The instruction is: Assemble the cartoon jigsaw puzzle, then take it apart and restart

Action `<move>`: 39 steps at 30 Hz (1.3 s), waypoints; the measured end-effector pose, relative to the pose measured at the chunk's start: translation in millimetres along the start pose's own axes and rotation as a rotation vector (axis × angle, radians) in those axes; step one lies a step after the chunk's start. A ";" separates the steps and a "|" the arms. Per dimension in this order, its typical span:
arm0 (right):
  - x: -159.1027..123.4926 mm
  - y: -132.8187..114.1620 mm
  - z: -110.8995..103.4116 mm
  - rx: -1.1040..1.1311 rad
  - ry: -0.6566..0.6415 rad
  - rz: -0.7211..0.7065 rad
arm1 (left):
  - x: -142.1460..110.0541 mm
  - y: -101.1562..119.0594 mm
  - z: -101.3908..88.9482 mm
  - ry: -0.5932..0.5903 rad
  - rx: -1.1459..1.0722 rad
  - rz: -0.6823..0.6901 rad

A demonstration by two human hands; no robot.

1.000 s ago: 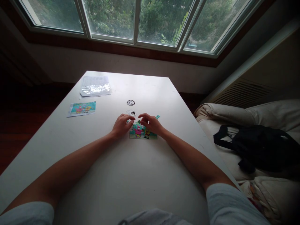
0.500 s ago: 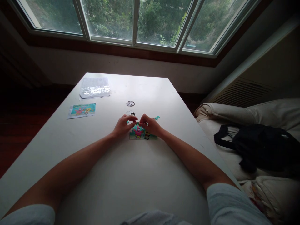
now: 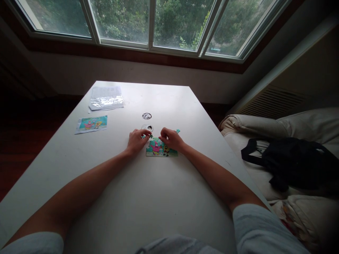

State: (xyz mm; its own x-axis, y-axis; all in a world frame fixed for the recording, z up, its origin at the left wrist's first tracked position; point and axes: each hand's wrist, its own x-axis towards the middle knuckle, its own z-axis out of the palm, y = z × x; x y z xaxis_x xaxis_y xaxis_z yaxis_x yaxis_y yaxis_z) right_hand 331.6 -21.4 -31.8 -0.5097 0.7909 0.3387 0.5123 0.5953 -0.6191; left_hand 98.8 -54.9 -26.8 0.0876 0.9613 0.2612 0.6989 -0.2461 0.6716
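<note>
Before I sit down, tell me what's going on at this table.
A person is handling a small jigsaw puzzle on a white table. The left hand appears to pinch a dark green piece just above the puzzle's jagged upper left edge. The right hand is curled over its upper right part; whether it holds anything can't be made out. A teal piece lies beyond the right hand, and a printed picture lies off to the left.

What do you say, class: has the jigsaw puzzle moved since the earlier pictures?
No: judged against the white table, the jigsaw puzzle shows no clear shift either way.
</note>
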 end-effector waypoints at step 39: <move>2.7 8.0 -14.8 -0.069 -0.147 -0.165 | -6.7 0.7 -2.4 -0.127 0.287 0.225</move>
State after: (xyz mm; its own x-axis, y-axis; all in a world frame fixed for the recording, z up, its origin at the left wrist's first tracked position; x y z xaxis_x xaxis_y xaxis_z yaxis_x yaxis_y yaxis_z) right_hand 344.6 -12.4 -25.4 -0.6832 0.6558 0.3212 0.4572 0.7272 -0.5120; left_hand 97.0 -61.8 -26.5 0.3360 0.8992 0.2804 0.8206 -0.4256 0.3814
